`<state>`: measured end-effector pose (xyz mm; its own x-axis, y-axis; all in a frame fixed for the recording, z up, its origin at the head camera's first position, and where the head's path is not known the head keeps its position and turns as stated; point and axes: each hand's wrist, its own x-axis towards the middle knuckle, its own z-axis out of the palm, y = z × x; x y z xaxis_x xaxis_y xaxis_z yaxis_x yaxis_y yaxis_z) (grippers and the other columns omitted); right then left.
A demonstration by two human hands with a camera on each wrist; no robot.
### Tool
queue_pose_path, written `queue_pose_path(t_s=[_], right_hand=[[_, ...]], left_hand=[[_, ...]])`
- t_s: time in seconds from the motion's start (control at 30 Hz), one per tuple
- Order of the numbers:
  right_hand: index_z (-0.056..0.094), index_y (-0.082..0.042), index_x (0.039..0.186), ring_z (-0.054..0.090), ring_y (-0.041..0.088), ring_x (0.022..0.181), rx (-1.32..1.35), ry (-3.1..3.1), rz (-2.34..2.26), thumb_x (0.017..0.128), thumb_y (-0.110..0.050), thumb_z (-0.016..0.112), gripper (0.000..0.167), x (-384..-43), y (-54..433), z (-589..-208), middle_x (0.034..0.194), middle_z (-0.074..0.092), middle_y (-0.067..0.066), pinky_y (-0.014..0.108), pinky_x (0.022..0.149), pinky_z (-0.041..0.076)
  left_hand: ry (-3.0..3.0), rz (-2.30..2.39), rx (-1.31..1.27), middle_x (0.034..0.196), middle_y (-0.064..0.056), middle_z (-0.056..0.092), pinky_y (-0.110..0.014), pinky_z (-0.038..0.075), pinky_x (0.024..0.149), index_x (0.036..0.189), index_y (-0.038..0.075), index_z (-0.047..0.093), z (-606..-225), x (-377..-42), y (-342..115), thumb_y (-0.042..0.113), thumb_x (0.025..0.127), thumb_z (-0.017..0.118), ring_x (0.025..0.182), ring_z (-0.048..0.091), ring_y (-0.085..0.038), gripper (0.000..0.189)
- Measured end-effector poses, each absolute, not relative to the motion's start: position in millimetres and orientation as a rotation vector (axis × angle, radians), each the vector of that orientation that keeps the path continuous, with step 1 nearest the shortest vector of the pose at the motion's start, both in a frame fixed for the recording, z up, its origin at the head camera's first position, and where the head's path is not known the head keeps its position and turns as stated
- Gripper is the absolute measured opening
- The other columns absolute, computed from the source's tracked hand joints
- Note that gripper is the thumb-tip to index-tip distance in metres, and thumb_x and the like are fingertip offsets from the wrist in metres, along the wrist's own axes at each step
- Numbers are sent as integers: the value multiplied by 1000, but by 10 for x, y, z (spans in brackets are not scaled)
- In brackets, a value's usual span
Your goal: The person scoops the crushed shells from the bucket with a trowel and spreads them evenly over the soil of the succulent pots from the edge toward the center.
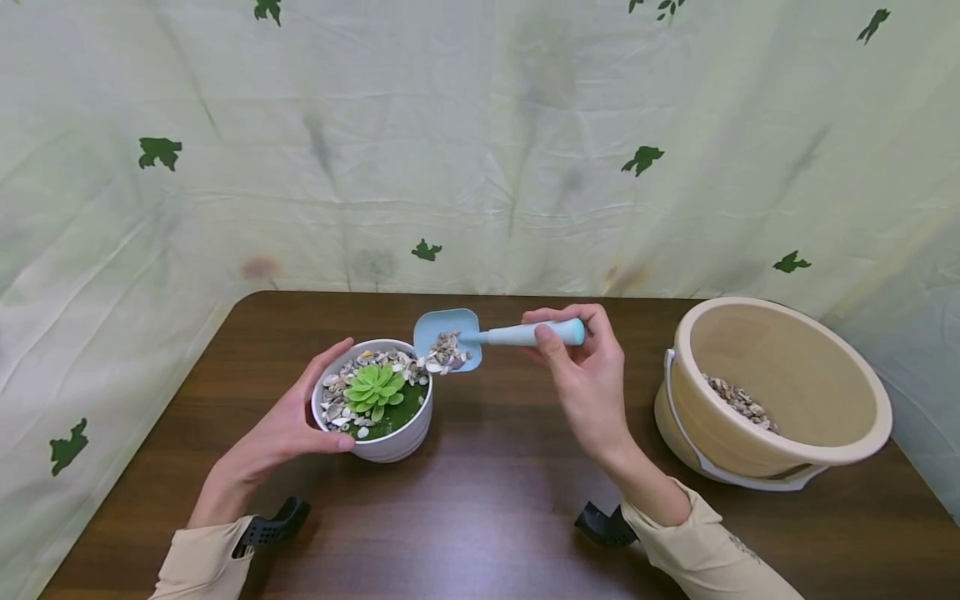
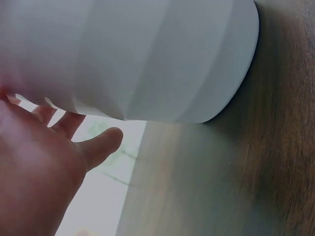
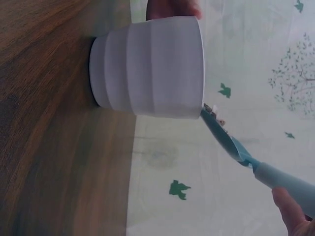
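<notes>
A white ridged flowerpot (image 1: 393, 437) stands on the table, holding a green succulent (image 1: 374, 390), green moss and small shells (image 1: 337, 408). My left hand (image 1: 288, 425) grips the pot's left side, thumb at the front of the rim and fingers round the back. My right hand (image 1: 592, 379) holds a light blue shovel (image 1: 525, 334) by its handle, thumb on top. The shovel's blade (image 3: 224, 137) tilts down toward the pot, its tip right at the right rim. A small heap of shells (image 1: 447, 352) lies on the blade, partly spilling over the rim.
At the right of the brown wooden table (image 1: 480, 517) stands a large beige bucket (image 1: 787, 375) with a lowered handle and more shells (image 1: 741, 403) inside. A pale curtain (image 1: 480, 150) with green leaf prints hangs behind the table.
</notes>
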<state>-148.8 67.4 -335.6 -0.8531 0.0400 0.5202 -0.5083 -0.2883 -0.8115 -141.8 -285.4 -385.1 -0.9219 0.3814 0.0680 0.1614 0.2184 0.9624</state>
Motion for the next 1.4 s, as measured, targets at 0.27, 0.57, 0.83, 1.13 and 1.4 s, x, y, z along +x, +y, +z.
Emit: queue_pose_path(t_s=[0.27,0.57,0.83,1.13,1.4], right_hand=[[45,6,109,65,36,99,585,-1631,2174,95,2,61,22,-1449,667,-3322,111,63,25,49,84,52],[46,5,109,65,35,96,611,-1650,2129,94,2,62,22,-1413,649,-3289,111,64,22,46,83,53],[47,6,108,65,35,94,615,-1667,2077,93,3,63,23,-1406,613,-3270,110,65,22,46,82,53],[48,5,108,65,32,92,611,-1711,2005,91,3,66,24,-1386,569,-3247,110,67,17,40,81,54],[49,4,107,64,31,92,628,-1715,1986,91,4,66,24,-1366,536,-3229,111,67,15,35,82,54]], left_hand=[[2218,1827,530,153,-8,21,-25,44,92,157,28,20,-3834,-1412,-2849,-3,75,76,129,35,-27,105],[2310,1798,512,151,-5,24,-24,41,92,156,32,21,-3834,-1417,-2838,-2,73,77,128,34,-25,106],[2470,1651,499,150,-5,28,-21,36,93,155,36,24,-3815,-1418,-2825,6,71,84,128,33,-26,107],[2219,1816,527,152,-11,21,-24,44,92,158,22,17,-3812,-1403,-2848,-2,78,74,125,41,-23,101],[2364,1698,518,151,-7,26,-23,38,94,156,34,22,-3821,-1410,-2841,3,72,81,128,35,-26,107]])
